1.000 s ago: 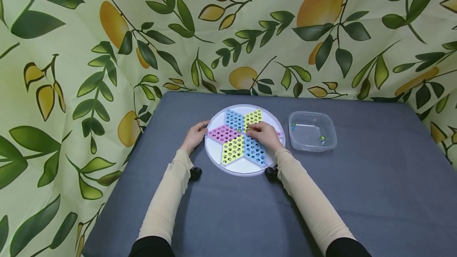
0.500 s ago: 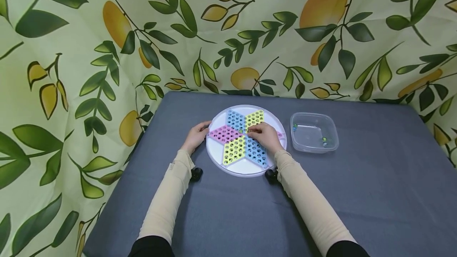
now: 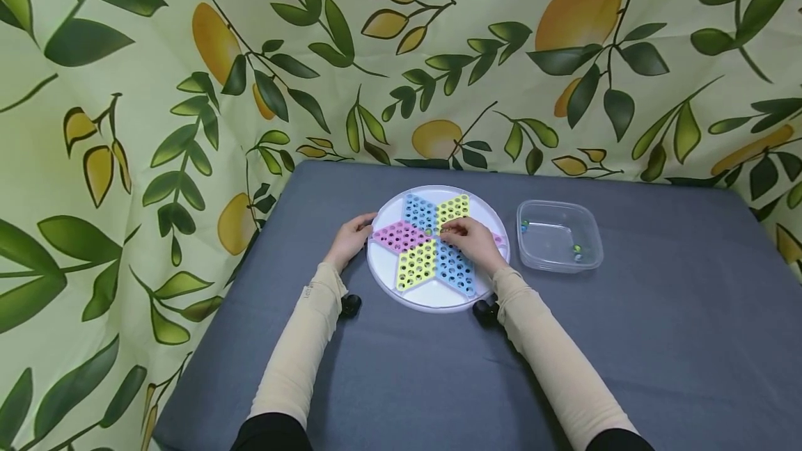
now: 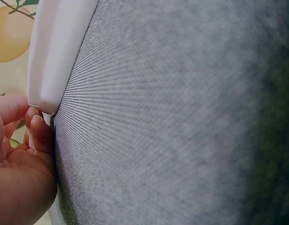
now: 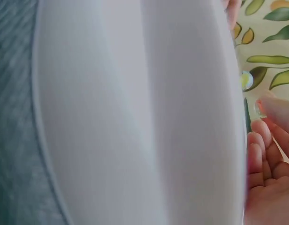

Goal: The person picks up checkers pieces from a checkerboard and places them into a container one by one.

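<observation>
A round white Chinese checkers board (image 3: 432, 301), with a star of pink, blue and yellow holed sections, lies on the table. My left hand (image 3: 349, 241) holds its left rim; in the left wrist view the thumb and fingertips meet at the rim. Above the star's centre, my right hand (image 3: 473, 242) pinches a small clear, reddish marble (image 5: 259, 108) between thumb and finger. Another marble (image 3: 429, 232), greenish, sits near the board's middle beside those fingertips. The right hand covers part of the right pink section.
To the right of the board stands a clear plastic container (image 3: 560, 268) with several marbles (image 3: 577, 249) inside. A dark grey cloth (image 3: 413, 374) covers the table. Behind hangs a leaf-and-fruit patterned curtain (image 3: 351, 110). A black wrist camera (image 3: 351, 305) sits at each sleeve.
The head view has turned slightly, so everything sits further right. Both hands keep nearly the same places on the board, and the right fingers stay pinched over its centre.
</observation>
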A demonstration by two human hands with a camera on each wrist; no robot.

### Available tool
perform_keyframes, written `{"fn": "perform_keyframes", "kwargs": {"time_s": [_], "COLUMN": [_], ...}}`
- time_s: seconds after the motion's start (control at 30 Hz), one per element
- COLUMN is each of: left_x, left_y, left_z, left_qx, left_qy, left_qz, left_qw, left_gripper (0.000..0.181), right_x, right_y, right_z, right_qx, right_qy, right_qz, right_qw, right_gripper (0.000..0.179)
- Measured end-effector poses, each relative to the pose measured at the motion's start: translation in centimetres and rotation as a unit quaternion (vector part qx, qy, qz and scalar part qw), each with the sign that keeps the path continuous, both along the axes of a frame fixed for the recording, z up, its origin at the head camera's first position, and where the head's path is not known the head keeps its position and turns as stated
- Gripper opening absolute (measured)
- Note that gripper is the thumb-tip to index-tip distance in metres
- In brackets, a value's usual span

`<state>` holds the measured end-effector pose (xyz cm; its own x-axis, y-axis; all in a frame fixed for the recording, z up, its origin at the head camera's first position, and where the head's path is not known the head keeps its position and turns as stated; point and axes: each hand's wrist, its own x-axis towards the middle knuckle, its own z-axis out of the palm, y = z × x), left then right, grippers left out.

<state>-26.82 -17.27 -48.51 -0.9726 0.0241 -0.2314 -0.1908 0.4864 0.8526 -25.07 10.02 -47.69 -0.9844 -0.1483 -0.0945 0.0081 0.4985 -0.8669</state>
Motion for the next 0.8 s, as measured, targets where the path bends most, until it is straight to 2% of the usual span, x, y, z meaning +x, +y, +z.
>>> {"fn": "perform_keyframes", "kwargs": {"time_s": [0.27,0.47,0.67,0.8], "left_x": [-0.1,0.0,0.1,0.0], "left_y": [-0.1,0.0,0.0,0.1], "left_z": [-0.1,-0.1,-0.1,0.0], "left_qx": [0.0,0.005,0.01,0.01], "left_qy": [-0.004,-0.009,-0.01,-0.009], "left_qz": [0.0,0.002,0.003,0.005], "left_qw": [1.0,0.9999,0.9999,0.9999], "left_gripper": [0.037,0.037,0.038,0.037], "right_x": [0.4,0.8,1.2,1.5], "right_y": [0.1,1.3,3.2,4.4], "right_z": [0.7,2.1,3.5,4.3], "right_qx": [0.001,-0.016,-0.025,-0.04], "right_qy": [0.002,0.021,0.037,0.041], "right_qz": [0.011,0.003,-0.021,-0.05], "right_qw": [0.9999,0.9996,0.9988,0.9971], "right_gripper": [0.028,0.029,0.032,0.034]}}
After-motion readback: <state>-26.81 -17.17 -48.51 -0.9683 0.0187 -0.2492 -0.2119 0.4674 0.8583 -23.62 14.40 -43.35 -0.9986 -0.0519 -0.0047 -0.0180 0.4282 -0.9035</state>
